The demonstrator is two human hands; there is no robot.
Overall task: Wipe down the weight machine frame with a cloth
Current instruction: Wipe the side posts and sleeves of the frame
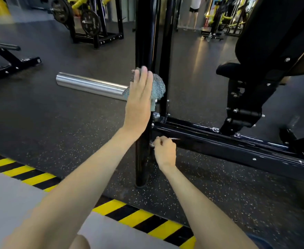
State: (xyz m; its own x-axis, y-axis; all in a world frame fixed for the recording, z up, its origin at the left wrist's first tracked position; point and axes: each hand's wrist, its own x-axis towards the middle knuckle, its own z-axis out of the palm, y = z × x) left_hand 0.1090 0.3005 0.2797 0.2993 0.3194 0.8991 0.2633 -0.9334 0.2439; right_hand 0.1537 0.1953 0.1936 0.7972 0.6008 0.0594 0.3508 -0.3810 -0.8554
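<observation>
left hand (140,99) flat, fingers (144,78) straight, pressed the cloth (159,85) on the post (145,42); right hand (165,151) curled by the rail (237,146), hold unclear. wiping underway, rail probably not yet done.

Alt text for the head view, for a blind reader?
The left hand presses a grey cloth flat against the black upright post. The curled right hand sits lower, where a horizontal beam joins it; a chrome bar juts left.

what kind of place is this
Almost surely a gym: weight plates hang on a rack at the back, the black weight machine frame has a chrome peg and a padded seat, and the floor is speckled rubber.
</observation>
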